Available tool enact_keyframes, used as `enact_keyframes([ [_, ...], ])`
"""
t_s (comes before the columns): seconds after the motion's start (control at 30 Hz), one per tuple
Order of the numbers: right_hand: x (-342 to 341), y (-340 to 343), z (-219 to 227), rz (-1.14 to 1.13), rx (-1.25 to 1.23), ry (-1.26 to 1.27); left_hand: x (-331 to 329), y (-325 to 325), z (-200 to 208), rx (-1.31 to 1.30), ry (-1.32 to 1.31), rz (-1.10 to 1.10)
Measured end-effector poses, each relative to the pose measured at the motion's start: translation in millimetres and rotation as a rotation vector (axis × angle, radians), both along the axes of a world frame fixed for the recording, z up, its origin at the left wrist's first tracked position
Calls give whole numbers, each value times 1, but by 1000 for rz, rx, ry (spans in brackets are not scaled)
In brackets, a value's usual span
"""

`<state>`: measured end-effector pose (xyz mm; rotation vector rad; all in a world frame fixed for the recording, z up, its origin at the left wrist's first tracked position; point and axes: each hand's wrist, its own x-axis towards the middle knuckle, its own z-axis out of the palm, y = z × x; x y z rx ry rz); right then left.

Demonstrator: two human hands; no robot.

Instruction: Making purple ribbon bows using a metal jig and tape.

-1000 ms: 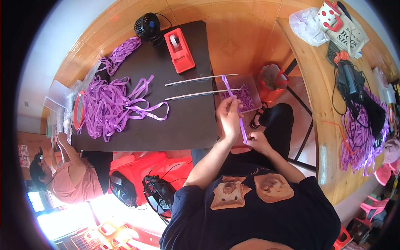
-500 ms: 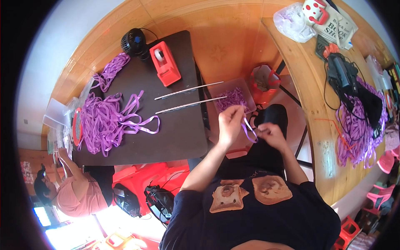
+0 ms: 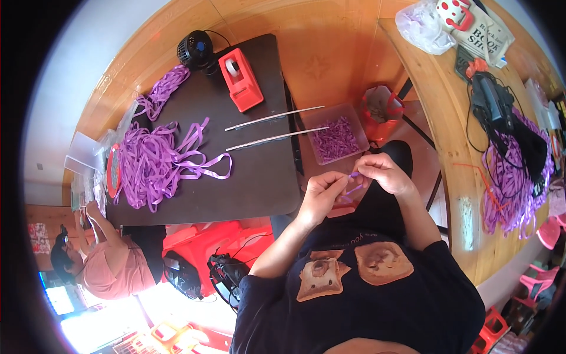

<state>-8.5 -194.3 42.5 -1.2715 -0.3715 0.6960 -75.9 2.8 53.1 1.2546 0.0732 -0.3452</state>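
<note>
Over my lap, my left hand (image 3: 322, 193) and my right hand (image 3: 384, 172) are close together, each with thumb and fingers pinched on a thin purple ribbon (image 3: 353, 192). A short piece of it stretches between my fingertips, and some hangs below them. Beyond my hands stands a clear plastic box (image 3: 348, 107) holding many short purple pieces (image 3: 336, 139). On the dark table to the left lies a large loose heap of purple ribbon (image 3: 147, 168), with a loop trailing toward me. Two thin twisted rods (image 3: 274, 120) lie side by side, their ends jutting past the table's right edge.
A red tape dispenser (image 3: 242, 82) and a small black fan (image 3: 195, 49) stand on the dark table (image 3: 236, 197). Beyond the box is a red bucket (image 3: 376, 131). At right, a wooden table (image 3: 433, 76) carries bags, cables and more ribbon. Another person (image 3: 118, 268) works at far left.
My right hand has moved up and left to meet my left hand at the ribbon. My left hand has come lower, uncovering the box. The whole view has shifted slightly.
</note>
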Motion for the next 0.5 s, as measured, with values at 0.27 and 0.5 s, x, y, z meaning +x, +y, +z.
enact_keyframes([
  [0.27, -6, 7, 6, -17, -146, -55, -5, -11, 14, 346, -321, 178],
  [0.5, -15, 18, 17, -20, -219, 42, -3, -8, 2, 685, -736, 215],
])
